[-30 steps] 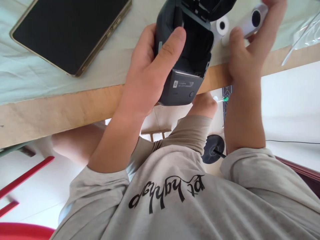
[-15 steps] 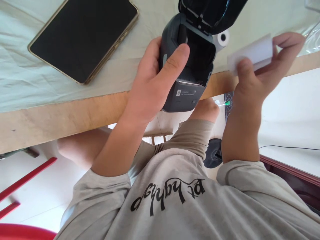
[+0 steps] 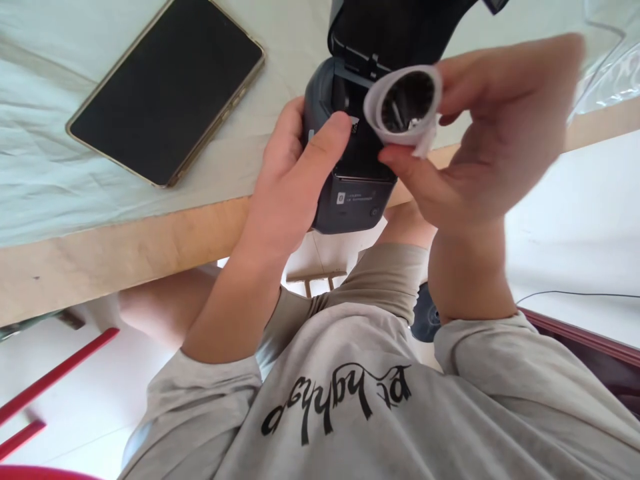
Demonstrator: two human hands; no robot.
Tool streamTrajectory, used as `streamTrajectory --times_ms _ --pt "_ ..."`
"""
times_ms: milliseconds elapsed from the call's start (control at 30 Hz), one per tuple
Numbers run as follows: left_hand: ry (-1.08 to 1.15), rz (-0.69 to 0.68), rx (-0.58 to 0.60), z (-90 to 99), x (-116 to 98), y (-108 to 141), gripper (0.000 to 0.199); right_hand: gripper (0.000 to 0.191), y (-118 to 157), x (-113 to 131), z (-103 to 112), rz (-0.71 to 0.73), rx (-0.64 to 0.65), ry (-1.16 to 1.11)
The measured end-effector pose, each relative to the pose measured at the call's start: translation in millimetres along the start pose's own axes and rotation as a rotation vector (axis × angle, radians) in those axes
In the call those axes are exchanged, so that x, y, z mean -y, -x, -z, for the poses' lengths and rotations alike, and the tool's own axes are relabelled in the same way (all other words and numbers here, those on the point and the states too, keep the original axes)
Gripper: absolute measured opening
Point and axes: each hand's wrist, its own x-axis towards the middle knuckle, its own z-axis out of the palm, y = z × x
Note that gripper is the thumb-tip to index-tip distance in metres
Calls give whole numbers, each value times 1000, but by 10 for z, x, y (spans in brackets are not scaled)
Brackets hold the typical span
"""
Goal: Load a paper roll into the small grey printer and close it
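Roll, pinched by our right fingers, has swung left, bringing it to the open printer (left fingers clasping).

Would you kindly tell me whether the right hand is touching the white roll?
Touching: the head view shows the right hand holding the white roll between thumb and fingers.

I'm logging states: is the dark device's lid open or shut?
Open: the lid stands away from the device, baring its interior.
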Motion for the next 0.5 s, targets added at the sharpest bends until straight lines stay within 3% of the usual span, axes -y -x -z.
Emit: streamTrajectory --times_ms 133,400,500 --pt "-6 -1 42 18 -3 3 21 22 -28 -25 -78 319 -21 309" --pt "-18 8 40 23 -11 5 21 18 -47 -115 -108 361 29 300" --pt "-4 8 49 11 -27 13 21 22 3 -120 -107 361 -17 315"
